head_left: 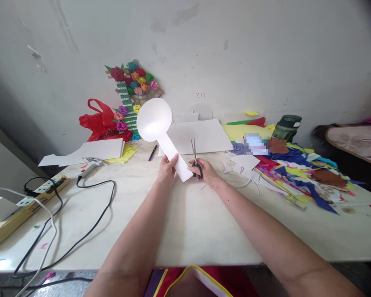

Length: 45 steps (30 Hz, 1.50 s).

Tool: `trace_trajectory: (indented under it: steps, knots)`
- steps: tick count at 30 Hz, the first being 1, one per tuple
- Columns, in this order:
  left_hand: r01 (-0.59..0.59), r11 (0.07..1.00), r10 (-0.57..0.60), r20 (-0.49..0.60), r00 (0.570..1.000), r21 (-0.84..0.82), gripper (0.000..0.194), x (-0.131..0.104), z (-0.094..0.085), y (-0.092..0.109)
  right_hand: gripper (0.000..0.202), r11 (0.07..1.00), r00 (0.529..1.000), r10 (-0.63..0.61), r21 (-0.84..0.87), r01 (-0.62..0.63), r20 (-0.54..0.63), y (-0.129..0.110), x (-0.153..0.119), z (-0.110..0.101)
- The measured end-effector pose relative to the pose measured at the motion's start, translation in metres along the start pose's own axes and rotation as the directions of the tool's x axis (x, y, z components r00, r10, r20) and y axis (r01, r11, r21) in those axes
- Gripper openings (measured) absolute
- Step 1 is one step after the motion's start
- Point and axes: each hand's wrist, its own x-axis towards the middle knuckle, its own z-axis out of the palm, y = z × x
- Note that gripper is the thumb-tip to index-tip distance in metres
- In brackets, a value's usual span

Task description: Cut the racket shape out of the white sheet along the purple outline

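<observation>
A white paper shape point(154, 119), a round disc with a long straight strip, is held up over the table. My left hand point(167, 168) pinches the strip from its left side. Scissors point(194, 159) with black handles are in my right hand point(205, 171), blades pointing up and slightly parted. The fingers of my right hand are also at the strip's lower right edge; whether they grip it is hard to tell. Behind the strip lies a large white sheet point(204, 136).
Colourful paper scraps point(309, 173) and a green bottle point(287, 128) are at the right. Paper flowers point(139, 82) lean on the wall. A purple marker point(153, 152), glue gun point(91, 165), power strip point(27, 200) and black cable point(103, 210) are at the left.
</observation>
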Motion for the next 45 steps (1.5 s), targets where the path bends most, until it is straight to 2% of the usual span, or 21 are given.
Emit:
trace_trajectory:
  steps: [4, 9, 18, 23, 30, 40, 42, 45]
  knots:
    - [-0.016, 1.000, 0.016, -0.020, 1.000, 0.010, 0.038, 0.000, 0.001, -0.002, 0.045, 0.999, 0.998, -0.044, -0.012, 0.044, -0.044, -0.001, 0.002, 0.002]
    - [-0.027, 0.999, 0.027, 0.006, 1.000, 0.037, 0.036, -0.002, 0.002, -0.002, 0.040, 0.995, 0.996, -0.091, -0.036, 0.090, -0.026, 0.000, 0.003, 0.002]
    - [0.027, 0.996, -0.027, -0.006, 1.000, 0.084, 0.037, 0.001, -0.009, -0.002, 0.041, 0.996, 0.997, -0.073, -0.054, 0.072, -0.014, 0.002, 0.003, -0.001]
    - [0.060, 0.989, -0.055, -0.037, 0.998, 0.132, 0.036, 0.003, -0.014, 0.000, 0.041, 0.997, 0.997, -0.070, -0.045, 0.068, -0.036, 0.002, 0.003, -0.005]
    - [0.071, 0.993, -0.064, -0.083, 0.995, 0.090, 0.036, 0.007, -0.015, -0.002, 0.044, 0.997, 0.992, -0.074, -0.009, 0.073, -0.104, 0.001, 0.006, -0.011]
    - [0.156, 0.901, -0.106, -0.144, 0.984, 0.405, 0.042, 0.006, -0.015, 0.002, 0.042, 0.997, 0.983, -0.075, 0.013, 0.078, -0.169, -0.001, 0.005, -0.015]
    - [0.168, 0.900, -0.129, -0.122, 0.984, 0.402, 0.041, 0.004, -0.014, 0.003, 0.042, 0.996, 0.980, -0.091, 0.004, 0.094, -0.178, -0.001, 0.005, -0.015]
    - [0.197, 0.914, -0.213, 0.005, 0.977, 0.355, 0.037, 0.001, -0.012, 0.002, 0.041, 0.992, 0.975, -0.127, -0.040, 0.121, -0.182, 0.000, 0.006, -0.014]
